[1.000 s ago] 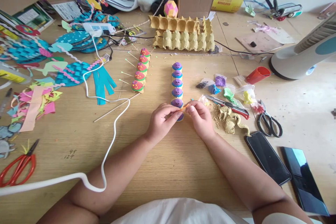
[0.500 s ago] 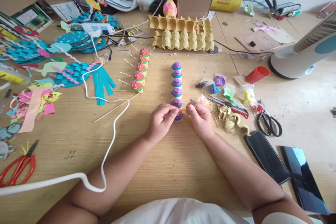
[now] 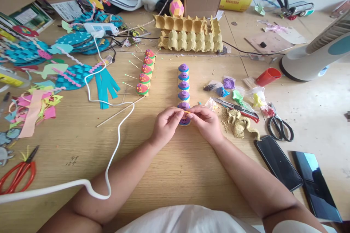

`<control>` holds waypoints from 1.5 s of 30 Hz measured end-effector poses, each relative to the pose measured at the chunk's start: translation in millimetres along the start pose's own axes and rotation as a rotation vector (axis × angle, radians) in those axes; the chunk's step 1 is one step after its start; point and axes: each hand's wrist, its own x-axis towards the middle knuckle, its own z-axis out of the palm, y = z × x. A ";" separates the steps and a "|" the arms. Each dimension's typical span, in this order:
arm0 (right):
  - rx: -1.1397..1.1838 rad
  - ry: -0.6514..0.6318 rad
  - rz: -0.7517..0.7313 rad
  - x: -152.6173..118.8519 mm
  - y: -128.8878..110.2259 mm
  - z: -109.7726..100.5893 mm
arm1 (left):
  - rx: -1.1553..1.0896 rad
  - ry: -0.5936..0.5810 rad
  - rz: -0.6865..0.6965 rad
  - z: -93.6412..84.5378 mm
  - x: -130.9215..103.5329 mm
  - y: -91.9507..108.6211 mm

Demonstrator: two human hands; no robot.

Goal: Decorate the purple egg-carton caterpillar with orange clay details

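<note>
Orange strip (image 3: 187, 111), pinched between the left hand (image 3: 167, 123) and the right hand (image 3: 205, 122), sits near frame centre, over the lower end of the purple-and-blue egg-carton row (image 3: 183, 85); light, even pressure should avoid deforming it.

Pinching thin orange strip (image 3: 187, 112), perhaps clay, between left hand (image 3: 167, 124) and right hand (image 3: 205, 123), over near end of purple-and-blue row (image 3: 183, 85); with red-and-green row (image 3: 144, 78) left of grip, utility knife (image 3: 237, 107) right.
</note>
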 end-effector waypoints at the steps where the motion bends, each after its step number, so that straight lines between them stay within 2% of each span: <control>1: 0.000 0.010 -0.001 0.3 -0.4 -0.1 | 0.001 0.003 0.002 -0.2 0.1 0.0; 13: -0.008 0.112 0.014 1.6 3.8 -0.9 | -0.041 0.031 -0.092 2.2 -2.4 -9.9; 29: -0.133 0.030 0.030 0.2 -6.7 -2.3 | 0.025 0.090 0.007 -0.4 -1.4 -4.9; 34: -0.051 0.014 0.038 -0.4 -4.7 -2.9 | -0.010 0.117 0.018 -0.1 0.1 -2.0; 39: 0.025 -0.082 0.066 -0.1 2.5 1.7 | -0.068 0.113 0.011 0.4 0.1 -2.5; 45: -0.044 -0.030 0.041 -0.7 2.7 2.6 | -0.065 0.088 -0.018 -0.2 -2.0 -2.6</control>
